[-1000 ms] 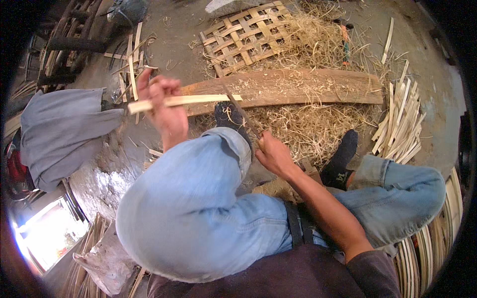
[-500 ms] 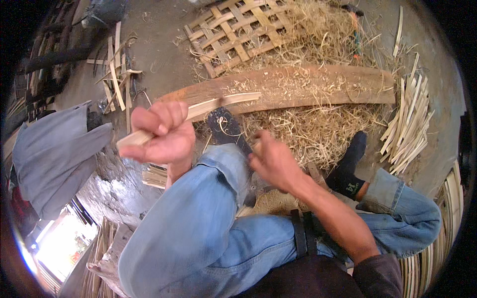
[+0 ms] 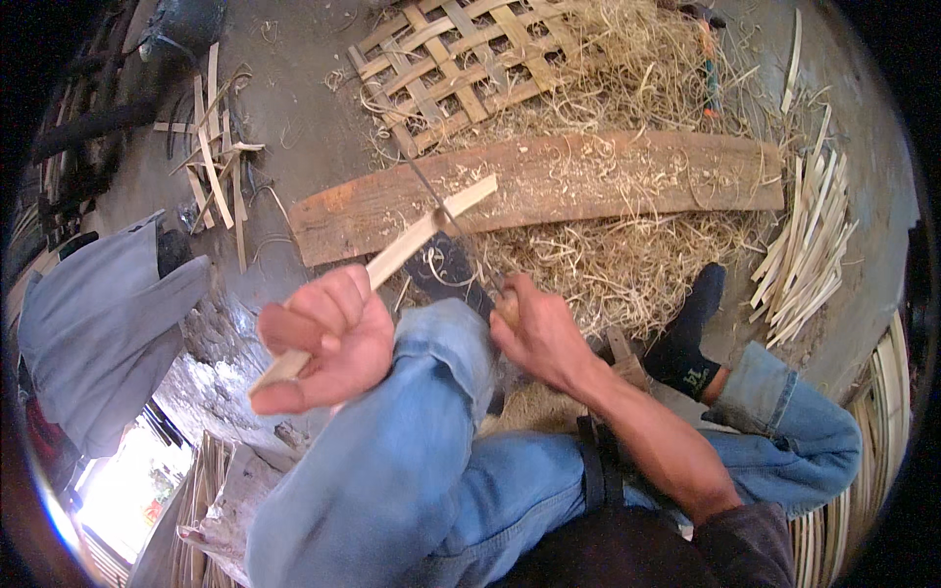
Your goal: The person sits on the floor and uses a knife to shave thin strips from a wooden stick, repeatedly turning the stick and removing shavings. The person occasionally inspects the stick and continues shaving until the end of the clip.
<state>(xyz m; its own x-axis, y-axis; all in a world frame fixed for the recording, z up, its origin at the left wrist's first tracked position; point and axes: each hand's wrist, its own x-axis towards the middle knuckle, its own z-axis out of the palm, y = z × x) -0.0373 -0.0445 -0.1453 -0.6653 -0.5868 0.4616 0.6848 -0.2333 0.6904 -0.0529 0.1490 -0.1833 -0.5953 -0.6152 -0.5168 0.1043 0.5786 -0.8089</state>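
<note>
My left hand (image 3: 325,338) is closed around a pale wooden strip (image 3: 404,247), probably split bamboo. The strip slants up and right from my fist, over my socked foot (image 3: 439,265), to the wooden plank (image 3: 353,208). In my right hand (image 3: 537,328) is a knife; its handle is mostly hidden by my fingers. The long thin knife blade (image 3: 429,186) points up and left and crosses the strip near its far end, seemingly touching it.
Curly shavings (image 3: 588,260) lie around the plank. Beyond it is a woven slat panel (image 3: 461,59). Cut strips are piled at right (image 3: 804,245), with a few more strips (image 3: 211,147) at far left. A grey cloth (image 3: 98,323) hangs at left.
My left hand has come down toward me, drawing the strip back and tilting it more steeply. My right hand has shifted only slightly, and the blade, blurred before, now shows plainly.
</note>
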